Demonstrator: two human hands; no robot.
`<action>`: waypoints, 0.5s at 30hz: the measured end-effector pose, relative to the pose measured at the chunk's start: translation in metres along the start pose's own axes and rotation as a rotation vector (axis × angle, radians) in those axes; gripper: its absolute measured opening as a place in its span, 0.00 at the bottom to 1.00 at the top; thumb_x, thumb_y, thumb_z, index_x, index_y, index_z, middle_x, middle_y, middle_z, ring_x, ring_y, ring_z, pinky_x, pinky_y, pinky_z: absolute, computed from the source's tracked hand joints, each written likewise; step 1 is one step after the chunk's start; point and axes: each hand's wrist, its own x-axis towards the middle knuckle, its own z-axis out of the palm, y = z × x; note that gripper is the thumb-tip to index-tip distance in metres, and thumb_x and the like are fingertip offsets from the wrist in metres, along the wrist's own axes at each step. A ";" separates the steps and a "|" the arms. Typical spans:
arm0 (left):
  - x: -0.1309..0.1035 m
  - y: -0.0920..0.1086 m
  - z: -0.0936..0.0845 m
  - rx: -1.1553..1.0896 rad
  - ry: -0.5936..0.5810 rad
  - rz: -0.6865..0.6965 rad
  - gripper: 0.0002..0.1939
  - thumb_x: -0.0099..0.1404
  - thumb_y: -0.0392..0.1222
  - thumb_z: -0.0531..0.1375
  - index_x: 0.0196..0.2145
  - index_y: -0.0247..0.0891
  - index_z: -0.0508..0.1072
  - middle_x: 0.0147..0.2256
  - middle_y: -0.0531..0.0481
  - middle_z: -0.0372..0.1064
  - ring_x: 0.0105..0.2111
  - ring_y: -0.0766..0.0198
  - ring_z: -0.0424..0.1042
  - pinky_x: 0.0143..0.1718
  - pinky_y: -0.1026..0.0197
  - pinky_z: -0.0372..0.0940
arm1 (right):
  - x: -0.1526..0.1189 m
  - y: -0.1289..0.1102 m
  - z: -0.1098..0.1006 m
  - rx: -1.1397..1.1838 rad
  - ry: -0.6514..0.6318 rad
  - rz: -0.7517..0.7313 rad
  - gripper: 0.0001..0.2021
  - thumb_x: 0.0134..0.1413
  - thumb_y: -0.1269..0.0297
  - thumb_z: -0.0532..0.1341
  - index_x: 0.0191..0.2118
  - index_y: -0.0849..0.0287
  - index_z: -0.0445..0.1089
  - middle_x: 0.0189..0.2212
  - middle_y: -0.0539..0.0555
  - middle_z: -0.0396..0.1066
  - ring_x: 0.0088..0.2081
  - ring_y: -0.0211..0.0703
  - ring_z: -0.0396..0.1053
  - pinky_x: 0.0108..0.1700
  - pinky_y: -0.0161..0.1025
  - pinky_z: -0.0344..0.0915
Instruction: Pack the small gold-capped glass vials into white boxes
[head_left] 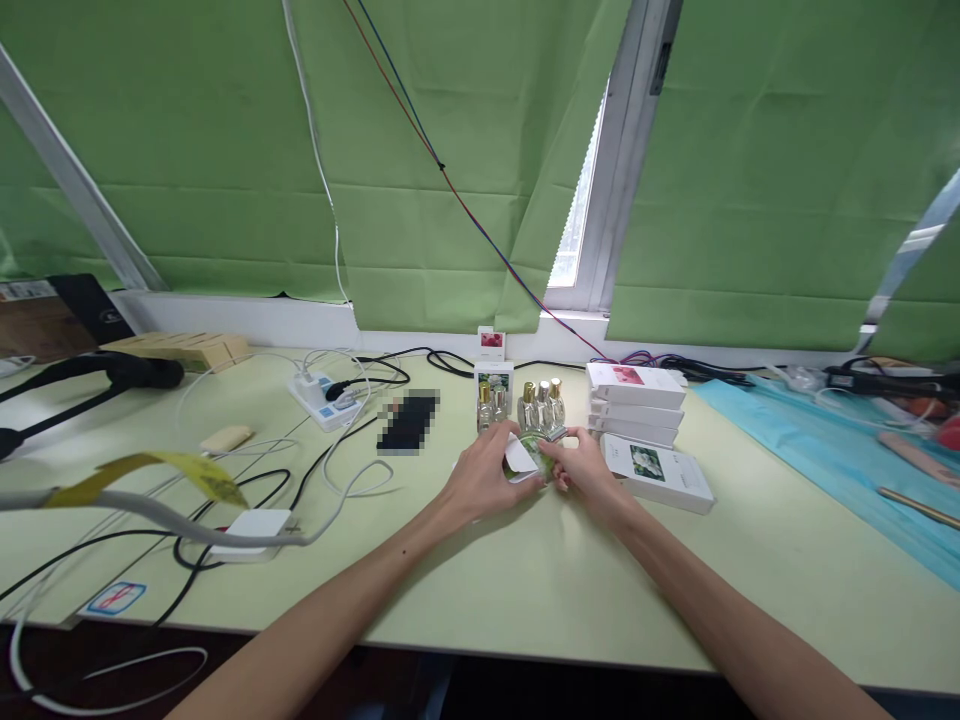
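Observation:
My left hand (486,474) is closed around a small white and green box (520,457), whose white flap points up. My right hand (585,465) pinches a small perfume bottle (556,435) with a shiny cap, tilted beside the box's right end. Whether the bottle is partly inside the box I cannot tell. Just beyond my fingers stand several glass perfume bottles (541,408) with gold and silver caps. More bottles (491,408) stand to their left, in front of an upright white box with a flower picture (504,374).
Right of my hands are a stack of white boxes (636,400) and a flat flower box (660,472). Farther right lies blue sheeting (795,440). To the left are a blurred dark object (409,422), a power strip (327,400), a white adapter (251,533) and tangled cables.

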 end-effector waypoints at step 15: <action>0.000 0.000 0.001 -0.008 0.019 -0.010 0.24 0.58 0.54 0.65 0.48 0.43 0.65 0.44 0.48 0.72 0.43 0.50 0.73 0.36 0.54 0.65 | 0.000 0.004 -0.001 0.006 -0.042 -0.003 0.23 0.48 0.61 0.70 0.41 0.52 0.54 0.14 0.39 0.61 0.15 0.36 0.59 0.15 0.29 0.54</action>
